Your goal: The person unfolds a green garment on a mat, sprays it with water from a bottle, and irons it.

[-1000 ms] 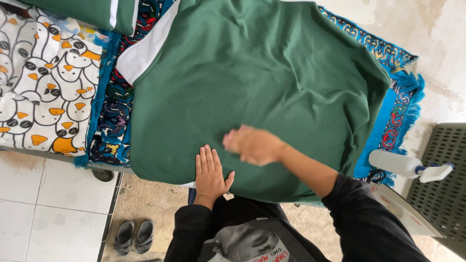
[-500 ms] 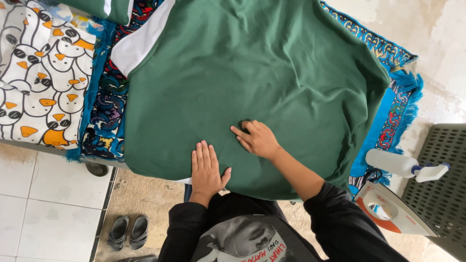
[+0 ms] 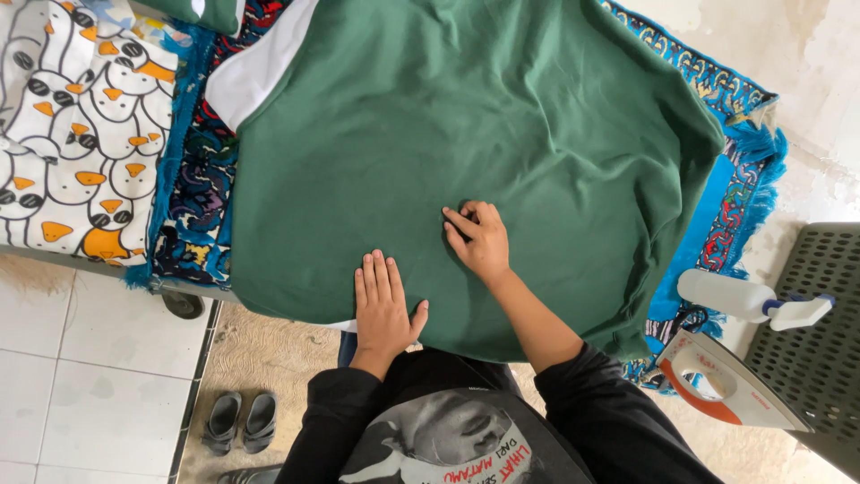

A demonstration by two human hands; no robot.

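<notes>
A large dark green cloth point(image 3: 466, 143) lies spread over a table covered by a blue patterned rug point(image 3: 730, 188). My left hand point(image 3: 383, 305) rests flat on the cloth's near edge, fingers together and pointing away from me. My right hand point(image 3: 479, 237) lies on the cloth a little farther in, fingers curled and pressing the fabric. Neither hand holds anything. A white piece of fabric point(image 3: 255, 67) shows under the green cloth at the upper left.
A white and orange clothes iron point(image 3: 726, 381) stands at the right, beside a white spray bottle point(image 3: 748, 300) and a dark perforated stool point(image 3: 820, 332). A penguin-print cloth point(image 3: 76, 134) covers the left. A pair of grey sandals point(image 3: 240, 421) sits on the floor.
My right hand has slid slightly away from me across the green cloth and slowed. My left hand stays flat at the near edge.
</notes>
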